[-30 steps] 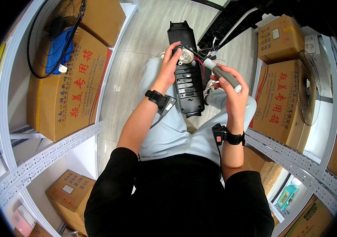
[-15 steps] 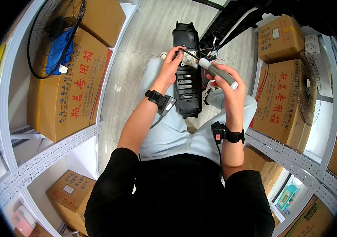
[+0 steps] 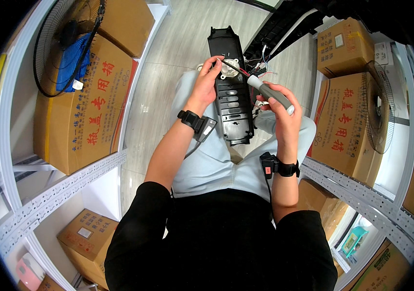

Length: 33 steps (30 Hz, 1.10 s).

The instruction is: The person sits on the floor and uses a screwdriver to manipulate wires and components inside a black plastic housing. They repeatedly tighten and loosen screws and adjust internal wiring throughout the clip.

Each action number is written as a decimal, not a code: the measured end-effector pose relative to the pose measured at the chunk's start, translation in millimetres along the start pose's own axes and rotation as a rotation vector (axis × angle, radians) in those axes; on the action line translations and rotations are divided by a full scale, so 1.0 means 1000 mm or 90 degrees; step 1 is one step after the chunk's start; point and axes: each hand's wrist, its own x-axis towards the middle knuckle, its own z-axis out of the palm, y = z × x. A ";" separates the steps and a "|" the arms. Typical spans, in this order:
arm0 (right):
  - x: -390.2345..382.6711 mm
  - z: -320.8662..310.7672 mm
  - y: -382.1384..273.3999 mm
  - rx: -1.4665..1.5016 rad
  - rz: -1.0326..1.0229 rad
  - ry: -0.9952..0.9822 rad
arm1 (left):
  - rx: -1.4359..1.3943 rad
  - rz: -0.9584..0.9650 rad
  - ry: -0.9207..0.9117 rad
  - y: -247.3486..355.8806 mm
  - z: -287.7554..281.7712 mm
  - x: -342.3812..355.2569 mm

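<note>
A screwdriver (image 3: 271,95) with a grey handle and thin dark shaft is in my right hand (image 3: 284,107), fingers curled round the handle. Its shaft slants up and left to my left hand (image 3: 207,83), whose thumb and forefinger are pinched at the tip; any small part between them is too small to make out. Beneath lies a long black plastic housing (image 3: 233,114) with slots along its middle, resting between my legs. A pale, roundish unit (image 3: 228,71) sits on the housing, partly behind the shaft, with red wire beside it.
Loose wires (image 3: 264,65) and a large black frame (image 3: 284,29) are beyond the housing to the right. Shelves with cardboard boxes (image 3: 83,111) stand on both sides. Fan grilles (image 3: 68,48) hang at left and right. Grey plank flooring (image 3: 168,43) shows ahead.
The housing has turned slightly, its far end shifting left and its near end right. The screwdriver handle has moved a little right and down. My left hand stays almost in place.
</note>
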 end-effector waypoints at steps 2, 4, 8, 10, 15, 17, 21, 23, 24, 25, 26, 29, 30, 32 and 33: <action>0.001 -0.001 0.004 0.010 0.008 -0.001 | 0.012 0.010 -0.008 -0.001 -0.003 0.002; 0.002 -0.003 0.007 0.020 0.012 -0.002 | 0.018 0.015 -0.014 -0.002 -0.005 0.002; 0.004 -0.009 0.013 0.041 0.013 0.000 | 0.013 0.003 -0.012 0.000 0.000 0.000; 0.004 -0.009 0.015 0.052 0.014 0.000 | 0.009 -0.004 -0.009 0.002 0.001 -0.002; 0.004 -0.010 0.017 0.068 0.018 -0.001 | 0.002 -0.011 -0.001 0.004 0.002 -0.002; 0.004 -0.011 0.018 0.071 0.016 -0.007 | 0.001 -0.013 -0.003 0.004 0.003 -0.002; 0.004 -0.013 0.020 0.084 0.010 -0.026 | -0.003 0.000 -0.014 0.005 0.005 -0.003; 0.004 -0.014 0.022 0.071 0.007 -0.044 | 0.004 0.008 -0.005 0.005 0.004 -0.002; 0.005 -0.015 0.022 0.064 0.006 -0.053 | 0.007 0.011 -0.001 0.005 0.004 -0.001; 0.004 -0.015 0.023 0.049 0.003 -0.062 | 0.005 0.008 0.000 0.005 0.004 -0.002; 0.004 -0.015 0.023 0.033 0.000 -0.070 | 0.003 0.005 0.000 0.006 0.004 -0.002; 0.004 -0.017 0.025 -0.059 -0.045 -0.113 | -0.006 0.004 -0.004 0.006 0.005 0.000; 0.004 -0.017 0.026 -0.097 -0.066 -0.130 | -0.009 0.004 -0.005 0.007 0.005 0.000; 0.003 -0.017 0.027 -0.083 -0.057 -0.130 | -0.016 0.000 -0.005 0.008 0.005 -0.001; 0.003 -0.016 0.027 -0.075 -0.052 -0.131 | -0.019 -0.001 -0.004 0.007 0.003 -0.001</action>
